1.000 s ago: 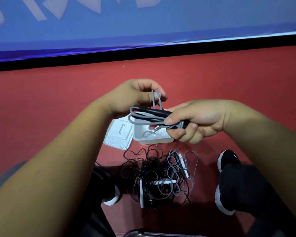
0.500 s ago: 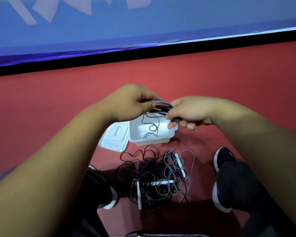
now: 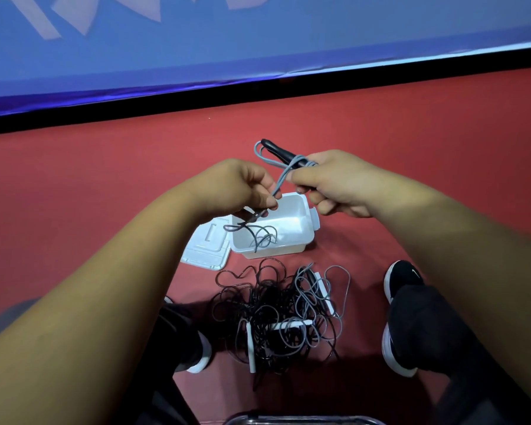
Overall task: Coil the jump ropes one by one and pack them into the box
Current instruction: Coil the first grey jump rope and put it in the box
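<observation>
Grey jump rope is hanging over the white box, centre frame. The right hand is gripping its black handle; the left hand is pinching it.

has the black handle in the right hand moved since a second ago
Yes. The black handle in the right hand has swung up and away, now past the far rim of the white box; before, it lay across its opening.

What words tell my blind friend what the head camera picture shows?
The left hand and right hand hold a grey jump rope above an open white box on a red floor. A tangled pile of ropes lies nearer, between the person's shoes.
</observation>
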{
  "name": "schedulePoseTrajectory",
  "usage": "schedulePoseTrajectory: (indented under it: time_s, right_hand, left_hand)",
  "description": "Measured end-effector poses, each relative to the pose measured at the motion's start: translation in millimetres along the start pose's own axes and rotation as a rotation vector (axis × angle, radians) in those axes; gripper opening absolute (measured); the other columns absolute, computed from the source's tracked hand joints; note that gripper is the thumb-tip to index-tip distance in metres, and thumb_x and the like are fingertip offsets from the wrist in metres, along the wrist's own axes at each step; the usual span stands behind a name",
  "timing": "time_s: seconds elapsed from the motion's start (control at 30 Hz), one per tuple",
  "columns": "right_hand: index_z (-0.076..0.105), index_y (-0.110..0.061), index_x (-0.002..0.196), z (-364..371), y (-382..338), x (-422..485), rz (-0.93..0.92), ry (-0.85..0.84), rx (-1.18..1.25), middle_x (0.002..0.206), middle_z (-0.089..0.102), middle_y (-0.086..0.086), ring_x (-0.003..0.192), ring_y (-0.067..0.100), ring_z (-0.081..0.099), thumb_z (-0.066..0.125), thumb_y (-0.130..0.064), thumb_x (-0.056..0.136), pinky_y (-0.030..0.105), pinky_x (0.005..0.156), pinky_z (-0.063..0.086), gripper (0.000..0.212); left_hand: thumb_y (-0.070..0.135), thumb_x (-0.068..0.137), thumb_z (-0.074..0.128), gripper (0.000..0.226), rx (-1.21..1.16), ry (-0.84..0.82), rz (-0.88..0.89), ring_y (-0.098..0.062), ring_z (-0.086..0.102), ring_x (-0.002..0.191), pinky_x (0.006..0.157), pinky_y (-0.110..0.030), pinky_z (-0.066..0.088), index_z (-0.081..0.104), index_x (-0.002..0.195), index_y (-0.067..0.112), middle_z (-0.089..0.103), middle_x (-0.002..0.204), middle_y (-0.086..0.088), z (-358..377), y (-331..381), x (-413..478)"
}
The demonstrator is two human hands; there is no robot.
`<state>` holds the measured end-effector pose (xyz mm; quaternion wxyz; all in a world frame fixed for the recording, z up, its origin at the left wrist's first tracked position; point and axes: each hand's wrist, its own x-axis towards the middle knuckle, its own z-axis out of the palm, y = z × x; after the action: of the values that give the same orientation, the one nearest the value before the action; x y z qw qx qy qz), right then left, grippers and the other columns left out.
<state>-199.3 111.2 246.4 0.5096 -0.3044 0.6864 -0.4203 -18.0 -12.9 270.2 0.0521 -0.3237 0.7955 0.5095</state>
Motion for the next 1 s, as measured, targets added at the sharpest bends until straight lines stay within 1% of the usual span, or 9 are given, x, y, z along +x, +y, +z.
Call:
schedulePoseTrajectory:
  time_s: [0.13,0.23,0.3,0.43,0.6,0.7,0.83,0.93,1.0]
  right_hand:
    - [0.064,-0.017,0.1,2.1,-3.5,-7.4,0.022,-0.133,0.108,0.08,0.05,0.003,0.054,0.01,0.026,0.081,-0.032,0.095,0.025,0.048,0.015,0.022]
    - [0.065,-0.018,0.106,5.8,-5.8,-8.4,0.045,-0.078,0.215,0.082,0.053,0.002,0.056,0.01,0.022,0.074,-0.059,0.092,0.022,0.047,0.015,0.045]
    - [0.064,-0.017,0.11,8.1,-4.8,-6.4,0.061,-0.027,0.282,0.081,0.055,0.003,0.055,0.011,0.023,0.068,-0.069,0.093,0.02,0.045,0.016,0.055]
    - [0.064,-0.015,0.11,11.7,-3.9,-7.5,0.054,0.01,0.326,0.078,0.056,0.004,0.054,0.012,0.024,0.066,-0.062,0.098,0.02,0.047,0.015,0.048]
    - [0.072,-0.008,0.12,11.0,-0.6,-3.7,0.045,0.045,0.342,0.075,0.053,0.002,0.053,0.012,0.024,0.064,-0.061,0.099,0.022,0.048,0.014,0.057]
    - [0.07,-0.011,0.12,10.4,0.5,-1.5,0.046,0.08,0.359,0.074,0.053,0.001,0.052,0.012,0.024,0.063,-0.061,0.1,0.023,0.048,0.015,0.054]
    - [0.062,-0.014,0.11,7.0,-0.9,0.9,0.068,0.178,0.383,0.077,0.053,0.003,0.051,0.012,0.025,0.063,-0.058,0.101,0.023,0.047,0.015,0.045]
    - [0.057,-0.014,0.109,5.6,-2.1,2.7,0.061,0.215,0.393,0.077,0.054,0.006,0.051,0.013,0.026,0.066,-0.055,0.1,0.024,0.048,0.017,0.043]
    - [0.057,-0.013,0.105,5.6,-4.0,2.2,0.059,0.214,0.394,0.074,0.055,0.005,0.051,0.013,0.026,0.066,-0.052,0.101,0.024,0.048,0.016,0.04]
  left_hand:
    - [-0.003,0.092,0.074,0.011,-0.089,0.025,-0.05,-0.028,0.078,0.085,0.069,-0.039,0.062,0.068,0.097,0.005,0.073,0.081,-0.014,0.3,0.0,1.2]
    - [-0.003,0.091,0.076,0.016,-0.147,0.05,-0.054,-0.033,0.079,0.087,0.073,-0.046,0.063,0.062,0.096,0.004,0.067,0.065,-0.003,4.6,3.6,0.6]
    - [-0.002,0.09,0.077,0.021,-0.157,0.064,-0.061,-0.035,0.079,0.083,0.072,-0.047,0.066,0.057,0.094,0.003,0.068,0.066,-0.007,6.9,6.6,0.6]
    - [0.005,0.091,0.078,0.022,-0.067,0.158,-0.082,-0.036,0.078,0.076,0.069,-0.048,0.066,0.056,0.088,0.003,0.071,0.077,-0.024,9.2,12.6,-0.8]
    - [0.013,0.097,0.058,0.014,0.153,0.383,0.023,-0.027,0.074,0.054,0.065,-0.048,0.065,0.057,0.09,0.001,0.072,0.064,-0.017,14.6,14.3,-2.8]
    - [0.019,0.1,0.056,0.019,0.144,0.456,0.107,-0.025,0.074,0.053,0.064,-0.047,0.064,0.061,0.089,0.005,0.071,0.062,-0.014,20.0,12.2,-1.0]
    - [0.031,0.104,0.065,0.022,-0.035,0.363,0.204,-0.013,0.073,0.078,0.084,-0.041,0.062,0.074,0.094,0.014,0.078,0.084,-0.006,13.8,11.5,2.5]
    - [0.032,0.108,0.058,0.025,-0.098,0.257,0.239,0.0,0.064,0.09,0.087,-0.023,0.048,0.077,0.105,0.016,0.076,0.098,0.007,8.5,11.9,-1.1]
    - [0.033,0.109,0.055,0.027,-0.106,0.221,0.238,0.004,0.059,0.086,0.084,-0.017,0.042,0.077,0.107,0.018,0.073,0.097,0.014,5.3,9.0,-2.1]
